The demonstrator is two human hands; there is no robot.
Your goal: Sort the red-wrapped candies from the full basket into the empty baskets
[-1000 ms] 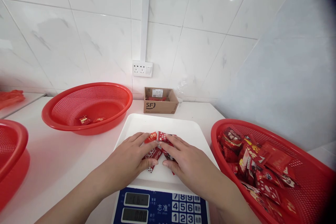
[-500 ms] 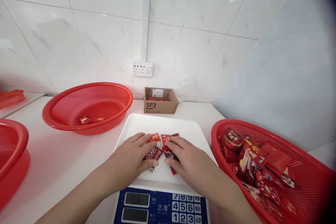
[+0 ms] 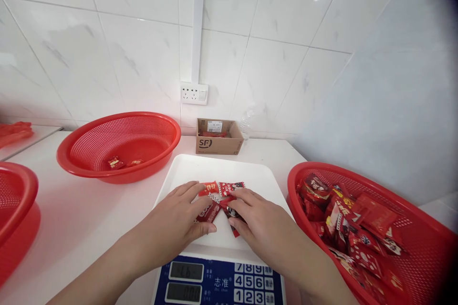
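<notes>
Several small wrapped snack packets lie on the white weighing pan [image 3: 222, 167] of a scale. My left hand [image 3: 175, 217] rests at the left of them, fingers spread over the edge of a dark red packet [image 3: 210, 211], thumb apart below it. Opposite, my right hand [image 3: 263, 217] curves loosely over a red-and-black packet [image 3: 231, 210], its thumb and fingers apart. Beyond the fingertips are an orange-red packet [image 3: 210, 188] and a red packet with white print [image 3: 229, 189]. My fingers partly cover the nearer packets.
The scale's blue keypad panel [image 3: 218, 281] faces me. On the right is a red basket [image 3: 425, 252] holding many packets. A red basket [image 3: 82, 147] at back left holds a few; another red basket [image 3: 17, 200] is cut off at left. An SF cardboard box [image 3: 220, 145] stands by the wall.
My right hand has shifted slightly right and drawn back, showing more of the far red packet. My left hand has barely moved. The packets stay on the pan with slight shifts.
</notes>
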